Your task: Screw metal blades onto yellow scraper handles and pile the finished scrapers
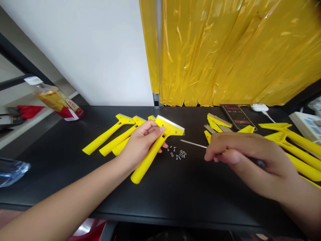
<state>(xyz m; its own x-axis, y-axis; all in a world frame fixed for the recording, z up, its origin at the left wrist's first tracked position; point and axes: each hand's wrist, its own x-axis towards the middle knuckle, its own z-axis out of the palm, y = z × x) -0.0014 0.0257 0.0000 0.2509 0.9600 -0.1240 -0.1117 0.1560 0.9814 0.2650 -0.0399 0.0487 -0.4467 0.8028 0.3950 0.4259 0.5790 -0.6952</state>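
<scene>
My left hand (145, 140) is closed on a yellow scraper (147, 159), thumb on its head below the pale blade edge. The scraper is tilted, its handle pointing down toward me. In my right hand (248, 160) is a screwdriver (193, 143); its thin metal shaft points left toward the scraper head without touching it, and most of its handle is hidden by my fingers. Between the hands, small screws and nuts (178, 154) lie scattered on the black table (155, 204). Several more yellow scrapers (107, 135) rest behind my left hand.
Yellow handles (301, 147) lie at the right, with loose yellow head pieces and blades (218, 123) behind my right hand. A phone (238, 117) and a white earphone case (259, 107) sit at the back. A drink bottle (56, 100) stands at the left; a clear bottle (12, 172) is nearer.
</scene>
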